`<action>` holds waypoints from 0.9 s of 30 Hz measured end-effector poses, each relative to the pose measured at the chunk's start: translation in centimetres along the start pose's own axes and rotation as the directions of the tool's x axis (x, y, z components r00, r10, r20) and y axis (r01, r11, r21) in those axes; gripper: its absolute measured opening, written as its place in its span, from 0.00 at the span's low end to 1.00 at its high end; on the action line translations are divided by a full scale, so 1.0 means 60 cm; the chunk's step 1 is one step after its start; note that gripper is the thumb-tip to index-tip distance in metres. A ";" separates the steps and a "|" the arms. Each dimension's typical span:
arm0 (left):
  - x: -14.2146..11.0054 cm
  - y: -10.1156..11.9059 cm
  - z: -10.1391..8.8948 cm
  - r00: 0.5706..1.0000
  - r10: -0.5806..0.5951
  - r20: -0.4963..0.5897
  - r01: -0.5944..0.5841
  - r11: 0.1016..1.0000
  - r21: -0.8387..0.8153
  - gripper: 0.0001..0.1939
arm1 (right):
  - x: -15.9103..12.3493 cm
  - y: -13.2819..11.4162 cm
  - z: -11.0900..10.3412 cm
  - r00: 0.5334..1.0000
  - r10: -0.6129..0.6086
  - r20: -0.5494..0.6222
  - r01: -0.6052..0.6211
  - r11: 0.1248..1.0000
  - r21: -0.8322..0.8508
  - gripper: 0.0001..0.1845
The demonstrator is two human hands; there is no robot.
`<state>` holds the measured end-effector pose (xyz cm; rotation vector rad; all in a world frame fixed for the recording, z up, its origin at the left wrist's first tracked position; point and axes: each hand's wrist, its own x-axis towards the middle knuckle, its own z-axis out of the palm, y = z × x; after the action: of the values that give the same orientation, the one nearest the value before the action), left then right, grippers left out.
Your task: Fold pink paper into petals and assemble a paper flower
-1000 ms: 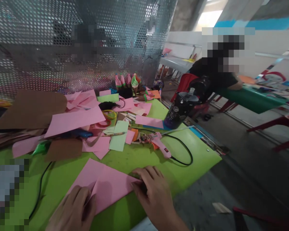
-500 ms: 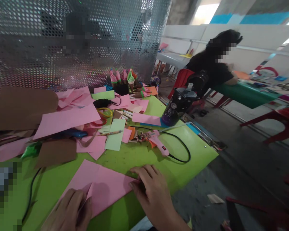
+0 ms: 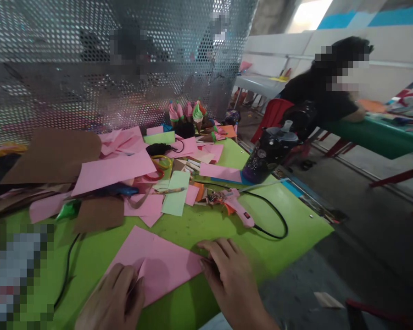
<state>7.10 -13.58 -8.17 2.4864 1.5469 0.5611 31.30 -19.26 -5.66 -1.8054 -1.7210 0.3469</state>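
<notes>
A folded sheet of pink paper (image 3: 167,263) lies near the front of the green tabletop, with one flap lifted at its left part. My left hand (image 3: 113,295) is closed on that left part, thumb and fingers pinching the raised flap. At the pointed right corner, my right hand (image 3: 229,277) pinches the paper between thumb and fingers. Beyond my right hand rests a pink glue gun (image 3: 239,208), its black cord looping to the right. A light green paper piece (image 3: 176,193) with a pen (image 3: 170,190) across it is farther back.
Pink sheets (image 3: 115,172) and brown pieces (image 3: 99,213) are heaped at the left and back. A dark tumbler (image 3: 270,153) stands by the table's right edge. Paper ice cream cones (image 3: 198,114) stand at the back before a perforated metal panel (image 3: 124,91). A person (image 3: 323,91) sits at another table.
The whole view has shifted, so things appear farther right. Both hands keep their hold on the pink paper, which stays folded in much the same shape.
</notes>
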 end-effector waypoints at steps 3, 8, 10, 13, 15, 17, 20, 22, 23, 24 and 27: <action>0.003 -0.004 -0.002 1.000 0.024 0.007 -0.024 1.000 0.004 0.14 | 0.002 -0.001 -0.002 1.000 -0.023 0.009 0.023 1.000 -0.006 0.12; 0.008 -0.005 -0.007 0.997 0.069 0.017 -0.070 0.997 0.018 0.10 | 0.004 0.003 -0.002 0.995 -0.097 0.024 0.099 0.992 -0.073 0.19; 0.008 0.001 -0.008 0.999 0.047 0.006 -0.047 0.999 0.025 0.11 | 0.003 0.007 -0.001 0.991 -0.126 0.035 0.129 0.986 -0.104 0.22; 0.005 0.011 -0.008 1.000 0.007 0.008 -0.007 1.000 0.019 0.12 | 0.002 0.011 0.000 0.988 -0.147 0.047 0.152 0.977 -0.150 0.26; 0.003 0.015 -0.008 0.999 -0.037 0.014 0.037 0.999 0.005 0.10 | 0.003 0.012 0.000 0.987 -0.154 0.055 0.161 0.973 -0.167 0.27; 0.000 0.017 -0.008 0.997 -0.073 -0.008 0.073 0.997 0.011 0.08 | 0.003 0.012 0.001 0.987 -0.150 0.061 0.158 0.973 -0.169 0.27; -0.003 0.018 -0.011 0.997 0.001 -0.080 0.009 0.992 0.127 0.11 | 0.004 0.010 0.000 0.988 -0.136 0.072 0.146 0.975 -0.170 0.26; -0.004 0.020 -0.012 0.988 0.133 -0.082 -0.112 0.968 0.226 0.17 | 0.004 0.008 -0.001 0.989 -0.124 0.081 0.137 0.975 -0.173 0.26; -0.005 0.021 -0.012 0.977 0.204 -0.062 -0.182 0.950 0.254 0.21 | 0.004 0.007 -0.002 0.989 -0.119 0.084 0.132 0.976 -0.173 0.26; -0.005 0.023 -0.012 0.963 0.267 -0.034 -0.249 0.931 0.265 0.26 | 0.004 0.006 -0.002 0.990 -0.114 0.084 0.127 0.977 -0.171 0.27; -0.013 0.026 -0.008 0.918 0.395 0.040 -0.391 0.881 0.266 0.33 | 0.004 0.003 -0.004 0.991 -0.113 0.074 0.124 0.977 -0.172 0.26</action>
<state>7.93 -15.00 -7.40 3.0426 1.1876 0.4443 31.60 -19.07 -5.54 -1.8210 -1.9482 0.2095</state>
